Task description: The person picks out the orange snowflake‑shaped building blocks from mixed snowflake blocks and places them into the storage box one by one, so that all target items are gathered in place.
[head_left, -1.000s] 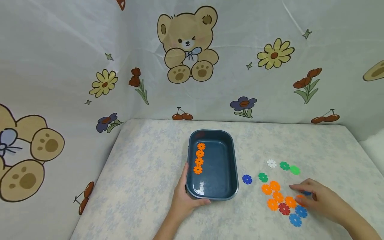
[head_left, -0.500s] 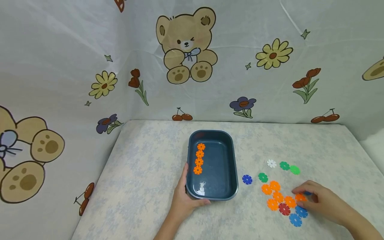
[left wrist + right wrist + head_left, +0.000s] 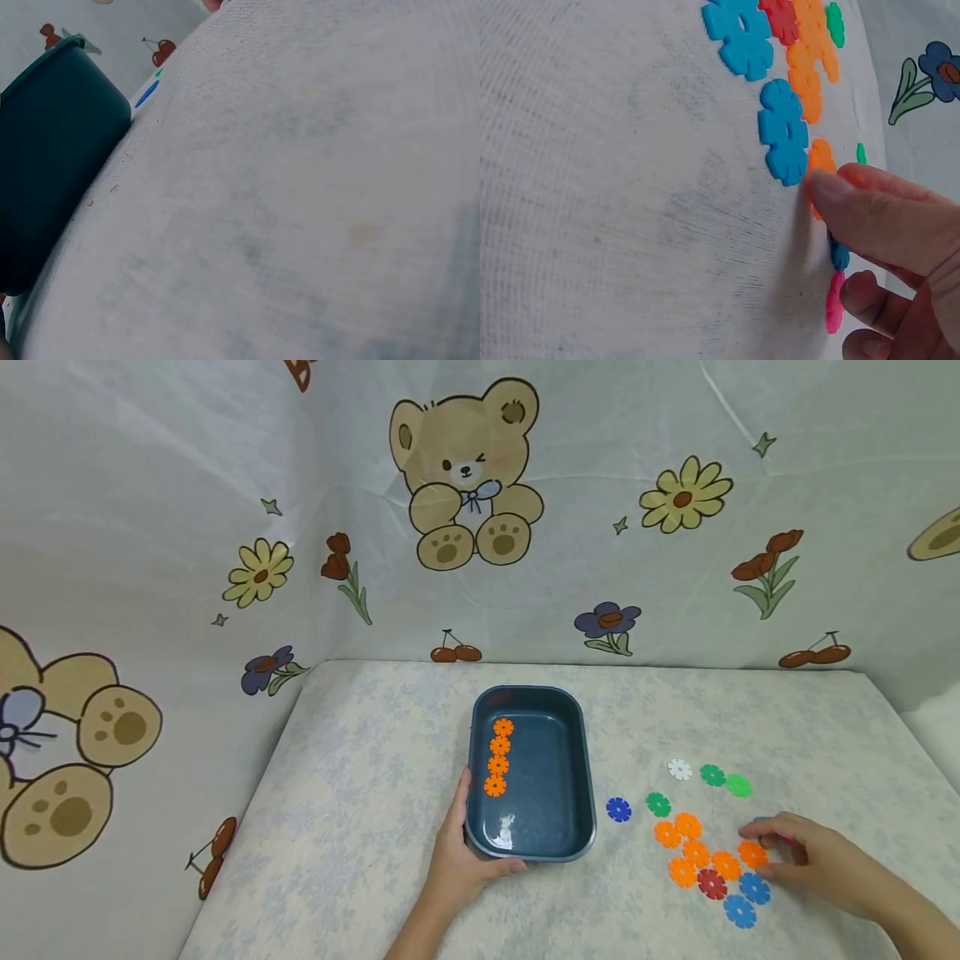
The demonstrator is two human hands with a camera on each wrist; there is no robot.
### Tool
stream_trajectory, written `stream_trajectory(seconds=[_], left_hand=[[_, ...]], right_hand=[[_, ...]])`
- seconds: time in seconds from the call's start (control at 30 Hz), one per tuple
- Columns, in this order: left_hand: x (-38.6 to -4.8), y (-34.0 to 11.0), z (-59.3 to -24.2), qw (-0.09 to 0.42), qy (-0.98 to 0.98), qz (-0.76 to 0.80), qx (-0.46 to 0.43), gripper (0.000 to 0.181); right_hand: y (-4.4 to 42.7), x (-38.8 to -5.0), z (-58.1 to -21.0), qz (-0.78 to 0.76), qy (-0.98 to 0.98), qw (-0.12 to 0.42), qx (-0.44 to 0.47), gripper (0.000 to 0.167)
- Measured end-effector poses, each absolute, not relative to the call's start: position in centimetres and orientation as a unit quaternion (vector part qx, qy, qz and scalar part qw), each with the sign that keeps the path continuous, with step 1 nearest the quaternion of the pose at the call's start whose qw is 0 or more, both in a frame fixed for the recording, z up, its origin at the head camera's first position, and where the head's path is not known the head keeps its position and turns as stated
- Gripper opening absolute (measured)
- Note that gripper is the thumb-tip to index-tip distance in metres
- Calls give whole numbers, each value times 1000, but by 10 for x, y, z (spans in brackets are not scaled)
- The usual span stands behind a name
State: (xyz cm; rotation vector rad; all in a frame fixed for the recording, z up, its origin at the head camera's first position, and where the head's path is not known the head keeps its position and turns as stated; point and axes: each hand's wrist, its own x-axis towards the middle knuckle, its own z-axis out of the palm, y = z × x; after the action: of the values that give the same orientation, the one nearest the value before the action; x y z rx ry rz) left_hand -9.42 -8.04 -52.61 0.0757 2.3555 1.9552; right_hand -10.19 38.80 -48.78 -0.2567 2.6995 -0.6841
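A dark blue rectangular tray [image 3: 543, 810] stands mid-table in the head view. My left hand [image 3: 459, 864] grips its near left corner, thumb along the front wall and fingers on the left side. Inside, several orange snowflake discs [image 3: 498, 765] lie in a column by the left wall. My right hand [image 3: 825, 864] hovers low over the right-hand discs, with its thumb and bent index finger apart around an orange snowflake disc [image 3: 753, 855]. In the right wrist view, the thumb tip overlaps that disc's edge; contact is unclear. A blue disc [image 3: 840, 251] and a pink disc [image 3: 835, 304] lie partly hidden beneath the hand.
Between tray and right hand lie several more orange discs [image 3: 696, 853], a red disc [image 3: 712, 884], two blue discs [image 3: 740, 911], green discs [image 3: 658, 804], a white disc [image 3: 679, 769] and a dark blue disc [image 3: 618, 809]. A bear-printed cloth [image 3: 585, 585] hangs behind the table.
My right hand has shifted slightly right, and its fingers have drawn back from the orange disc, which now shows fully. A bit of pink shows under the hand. The left hand and tray stay put.
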Motion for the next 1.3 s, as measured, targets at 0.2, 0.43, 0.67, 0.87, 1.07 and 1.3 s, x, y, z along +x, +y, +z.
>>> stream_trajectory(seconds=[0.2, 0.43, 0.67, 0.87, 1.07, 1.3], left_hand=[[-95, -80, -526, 38, 770, 637, 26, 135], [-95, -80, -525, 41, 763, 645, 25, 135], [-95, -80, -526, 42, 763, 645, 20, 135], [-95, -80, -528, 40, 761, 647, 22, 136], [-95, -80, -528, 42, 764, 643, 20, 135], [-95, -80, -528, 42, 766, 641, 19, 135]], right_hand=[[387, -106, -485, -232, 948, 202, -78, 33], [381, -108, -485, -247, 944, 212, -50, 45], [380, -111, -487, -235, 946, 218, -45, 39], [379, -110, -483, -243, 946, 205, -58, 34], [370, -118, -479, -289, 936, 186, -71, 33], [337, -138, -464, -346, 920, 153, -105, 28]])
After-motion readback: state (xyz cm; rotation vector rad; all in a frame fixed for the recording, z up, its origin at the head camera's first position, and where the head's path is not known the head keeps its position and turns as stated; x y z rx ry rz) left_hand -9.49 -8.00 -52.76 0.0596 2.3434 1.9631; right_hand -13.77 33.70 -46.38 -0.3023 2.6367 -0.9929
